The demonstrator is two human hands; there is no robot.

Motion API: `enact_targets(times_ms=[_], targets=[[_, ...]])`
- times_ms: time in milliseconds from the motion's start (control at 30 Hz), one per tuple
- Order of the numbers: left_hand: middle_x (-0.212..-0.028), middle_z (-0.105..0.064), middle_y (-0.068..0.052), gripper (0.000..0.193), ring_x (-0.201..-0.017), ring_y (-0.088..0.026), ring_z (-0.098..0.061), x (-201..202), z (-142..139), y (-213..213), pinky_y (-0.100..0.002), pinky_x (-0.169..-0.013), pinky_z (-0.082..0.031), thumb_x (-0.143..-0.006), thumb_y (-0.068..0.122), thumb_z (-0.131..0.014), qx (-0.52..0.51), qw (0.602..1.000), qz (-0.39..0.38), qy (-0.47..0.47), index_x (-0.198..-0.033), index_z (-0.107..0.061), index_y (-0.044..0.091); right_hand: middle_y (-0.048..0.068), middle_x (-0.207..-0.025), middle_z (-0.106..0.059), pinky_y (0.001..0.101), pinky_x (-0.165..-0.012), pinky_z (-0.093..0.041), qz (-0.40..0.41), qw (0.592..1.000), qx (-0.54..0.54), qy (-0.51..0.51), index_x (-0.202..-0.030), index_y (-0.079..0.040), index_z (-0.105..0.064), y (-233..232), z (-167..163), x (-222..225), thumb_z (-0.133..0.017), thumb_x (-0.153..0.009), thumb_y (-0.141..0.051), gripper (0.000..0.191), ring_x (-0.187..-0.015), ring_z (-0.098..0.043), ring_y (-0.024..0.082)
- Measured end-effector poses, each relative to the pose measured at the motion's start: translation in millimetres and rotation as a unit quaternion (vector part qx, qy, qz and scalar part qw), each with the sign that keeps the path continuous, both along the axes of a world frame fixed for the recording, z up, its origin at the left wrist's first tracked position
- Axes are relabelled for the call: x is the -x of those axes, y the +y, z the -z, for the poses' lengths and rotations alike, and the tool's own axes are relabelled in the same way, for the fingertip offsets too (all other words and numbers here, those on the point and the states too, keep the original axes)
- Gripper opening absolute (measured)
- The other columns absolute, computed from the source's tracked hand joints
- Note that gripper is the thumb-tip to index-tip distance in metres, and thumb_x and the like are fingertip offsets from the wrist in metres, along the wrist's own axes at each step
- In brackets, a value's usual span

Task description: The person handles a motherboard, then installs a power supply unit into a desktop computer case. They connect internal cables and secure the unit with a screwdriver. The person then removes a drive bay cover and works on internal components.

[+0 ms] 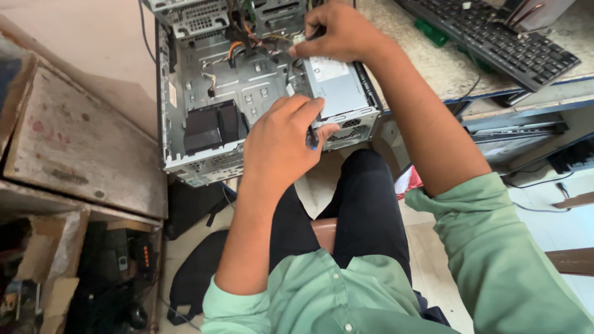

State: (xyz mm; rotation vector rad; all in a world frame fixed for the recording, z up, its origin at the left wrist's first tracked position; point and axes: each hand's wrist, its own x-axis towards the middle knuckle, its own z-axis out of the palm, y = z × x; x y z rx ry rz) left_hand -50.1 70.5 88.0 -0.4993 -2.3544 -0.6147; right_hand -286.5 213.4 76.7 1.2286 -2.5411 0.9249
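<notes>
While I look down from the head camera, the biggest thing under me is the open computer case (210, 93), a grey sheet-metal box lying on its side at the edge of the desk (433, 68), its perforated panels and stamped floor bare to view. Inside its right end sits the power supply (337, 93), a smooth silver metal block with a pale label on top and a punched vent grille on the near face. My right hand (343, 34) is curled closed over the far top edge of that block, fingertips down among the bundle of coloured wires (247, 37), so it seems to be steadying or lifting it. My left hand (278, 145) is closed around a slim dark tool (311, 137), likely a screwdriver, held at the near corner of the block beside the grille. To do this well, I judge the tool should stay square to whatever fastener it meets and the right hand should keep the block from tilting against the wires. A matte black plastic duct (210, 127) sits left of the block, and a black keyboard (495, 37) lies further along the desk.
</notes>
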Motion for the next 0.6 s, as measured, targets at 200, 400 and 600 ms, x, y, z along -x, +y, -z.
enact_targets(times_ms=[200, 400, 600], targets=[[-0.100, -0.066, -0.004, 0.029, -0.098, -0.027, -0.065, -7.3, -10.4, -8.4, -0.043, -0.078, -0.054, -0.093, 0.025, -0.076, 0.019, 0.998, 0.038, -0.040, -0.116, -0.073, 0.009, 0.004, -0.071, -0.062, 0.0336, -0.056, -0.044, -0.023, 0.999, 0.026, -0.030, -0.081, -0.005, -0.066, 0.0, 3.0, 0.6, -0.090, -0.088, -0.045, 0.047, -0.064, -0.058, 0.015], [-0.107, -0.069, -0.004, 0.025, -0.096, -0.023, -0.067, -1.2, 1.3, -12.4, -0.037, -0.082, -0.055, -0.098, 0.018, -0.068, -0.095, 0.990, 0.053, -0.093, -0.122, -0.071, 0.011, 0.003, -0.075, -0.066, 0.0347, -0.057, -0.047, -0.012, 1.000, -0.006, -0.013, -0.091, -0.007, -0.072, 6.8, 6.6, 6.2, -0.089, -0.091, -0.047, 0.043, -0.064, -0.060, 0.016], [-0.118, -0.065, -0.012, 0.021, -0.112, -0.017, -0.064, 14.7, 4.7, -36.7, -0.034, -0.107, -0.052, -0.113, 0.017, -0.058, -0.492, 0.843, 0.214, -0.045, -0.129, -0.061, 0.004, 0.011, -0.069, -0.062, 0.0389, -0.057, -0.045, -0.022, 0.998, -0.024, 0.062, -0.082, 0.000, -0.069, 12.2, -8.1, -5.9, -0.089, -0.090, -0.045, 0.050, -0.061, -0.059, 0.024]])
